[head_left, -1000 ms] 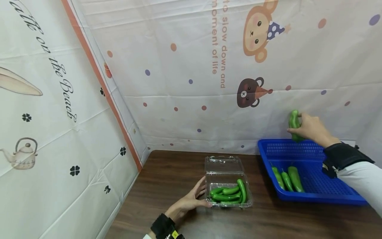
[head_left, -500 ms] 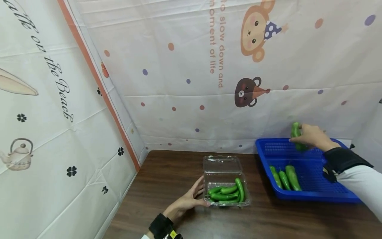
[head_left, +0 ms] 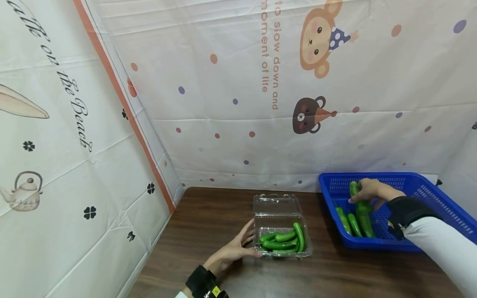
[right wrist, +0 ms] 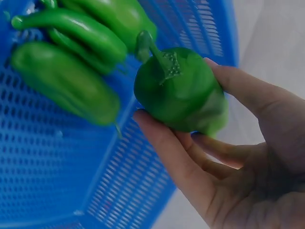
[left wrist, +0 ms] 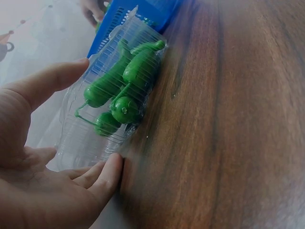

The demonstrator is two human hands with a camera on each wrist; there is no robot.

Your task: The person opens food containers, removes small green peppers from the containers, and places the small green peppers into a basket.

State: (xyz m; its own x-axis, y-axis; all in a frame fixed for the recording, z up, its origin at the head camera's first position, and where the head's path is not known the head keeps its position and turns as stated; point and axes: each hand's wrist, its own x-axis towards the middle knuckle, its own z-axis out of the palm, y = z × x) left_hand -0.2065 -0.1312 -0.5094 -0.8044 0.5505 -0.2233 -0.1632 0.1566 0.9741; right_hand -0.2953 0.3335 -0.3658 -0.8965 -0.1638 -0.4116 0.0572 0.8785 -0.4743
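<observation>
My right hand (head_left: pixel 372 190) grips a thick green pepper (right wrist: pixel 186 95) between thumb and fingers, inside the far left part of a blue perforated basket (head_left: pixel 384 246). In the right wrist view its stem end faces the camera. Below and left of the held pepper, more green peppers (right wrist: pixel 66 83) lie in the basket. My left hand (head_left: pixel 235 250) touches the near left corner of a clear plastic clamshell box (head_left: pixel 277 205), thumb at the front edge and fingers along the side. Several slim green peppers (head_left: pixel 281 245) lie in the box, whose lid stands open at the back.
The box and basket stand on a dark wooden table (head_left: pixel 208 215), with a strip of tabletop between them. White printed cloth (head_left: pixel 223 111) hangs behind the table and along its left side.
My right hand has come down and left with the pepper, from above the basket's back rim into the basket. My left hand stays at the box.
</observation>
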